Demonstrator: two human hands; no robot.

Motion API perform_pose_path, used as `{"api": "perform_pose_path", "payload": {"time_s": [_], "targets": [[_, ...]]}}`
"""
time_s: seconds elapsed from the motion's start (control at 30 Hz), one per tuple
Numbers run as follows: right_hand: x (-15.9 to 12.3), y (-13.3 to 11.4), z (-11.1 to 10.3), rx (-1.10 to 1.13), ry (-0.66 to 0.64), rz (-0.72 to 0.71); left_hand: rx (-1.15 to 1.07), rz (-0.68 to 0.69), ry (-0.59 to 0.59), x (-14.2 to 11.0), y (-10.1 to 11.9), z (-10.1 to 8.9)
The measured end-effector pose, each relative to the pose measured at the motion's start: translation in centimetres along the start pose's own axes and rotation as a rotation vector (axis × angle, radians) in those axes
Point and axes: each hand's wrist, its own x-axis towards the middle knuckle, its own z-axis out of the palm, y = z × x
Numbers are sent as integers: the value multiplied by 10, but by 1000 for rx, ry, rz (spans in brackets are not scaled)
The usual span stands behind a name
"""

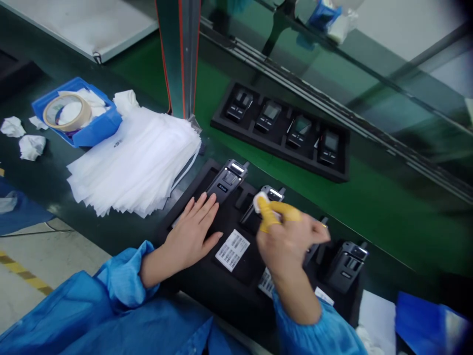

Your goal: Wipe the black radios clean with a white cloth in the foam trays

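My left hand (195, 229) lies flat, fingers stretched, on the lower part of a grey handheld radio (227, 182) with a short antenna stub. This radio sits in a black foam tray (207, 172). Yellow finger cots cover fingers of my right hand (286, 234), which pinches a white wipe (260, 199) against a second radio (271, 192). Behind my right hand a third radio (312, 251) is mostly hidden. A fourth radio (345, 266) lies at the tray's right end. A barcode label sheet (232, 250) rests in the tray between my hands.
Left of the tray is a fanned stack of white sheets (136, 158), beside a blue bin (99, 130) holding a tape roll (67, 112). Crumpled wipes (32, 147) lie farther left. Another foam tray (281, 130) with several devices is behind. A post (181, 59) rises from the bench.
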Motion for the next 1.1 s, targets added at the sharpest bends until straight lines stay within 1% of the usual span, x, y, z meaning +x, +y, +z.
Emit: {"api": "perform_pose_path", "payload": {"time_s": [0.1,0.17,0.27,0.33,0.4,0.5,0.57,0.63,0.73,0.8,0.87,1.0,1.1], "targets": [[-14,39,-21,-108,68,148,12,3,7,0,0,-3],[-23,66,-31,-153,66,172,5,7,39,0,4,-7],[-31,97,-35,-177,13,172,-25,44,99,4,25,-11],[-30,107,-32,-176,-17,154,-45,110,92,8,45,-9],[-23,109,-26,-149,-43,84,-44,169,43,12,65,-1],[-10,100,-18,-65,-105,-57,-7,180,-27,18,85,18],[-4,93,-12,-18,-145,-112,23,168,-37,21,89,31],[1,87,-5,13,-176,-165,51,168,-40,22,87,40],[8,81,7,43,-179,-254,90,182,-53,23,82,46],[10,80,13,50,-149,-259,107,185,-55,24,81,47],[7,80,16,39,-129,-220,106,179,-46,25,81,46],[-9,83,13,-8,-103,-109,73,179,-42,26,83,46],[-15,80,14,-1,-82,-101,57,184,-52,27,82,45]]}}
